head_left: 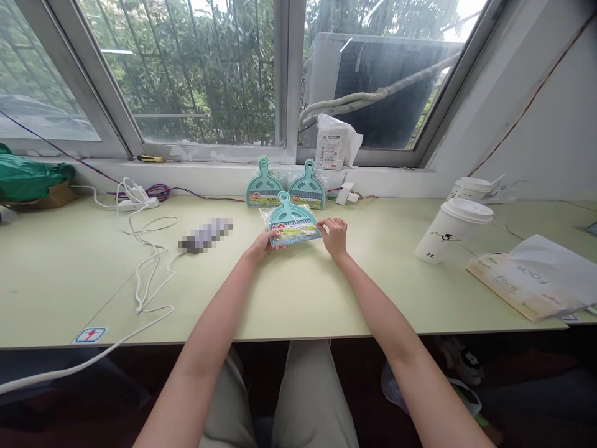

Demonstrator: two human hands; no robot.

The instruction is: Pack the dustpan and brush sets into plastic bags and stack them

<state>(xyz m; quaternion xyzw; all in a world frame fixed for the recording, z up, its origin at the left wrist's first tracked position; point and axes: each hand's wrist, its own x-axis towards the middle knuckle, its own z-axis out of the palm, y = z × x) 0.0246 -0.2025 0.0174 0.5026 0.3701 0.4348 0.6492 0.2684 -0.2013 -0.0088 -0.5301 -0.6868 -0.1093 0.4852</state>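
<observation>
The far side of the scene is filled by a wide window (200, 68), through which greenery and a large outdoor unit (373, 81) are seen. Below it a pale green table (298, 298) is spread from left to right. At the far left a green bag (32, 174) is set down; at the near right a printed paper packet (508, 280) is laid flat, and beyond it two lidded white cups are stood, the nearer cup (454, 230) being tilted in view. A white tissue pack (331, 146) is placed on the far sill.

Two teal dustpan sets (264, 186) are leaned upright, side by side, against the far wall. Just nearer, at the middle, a third wrapped dustpan set (291, 218) is held between both hands, its handle pointed away. Its lower left corner is gripped by the left hand (263, 247), the thumb laid over the front and the other fingers tucked below and behind. Its right edge is pinched by the right hand (334, 238), whose thumb and forefinger are brought narrowly together there, the remaining fingers being curled. To the left, white cables (152, 274) are strewn, and a yellow cutter (150, 158) is rested on the sill.
</observation>
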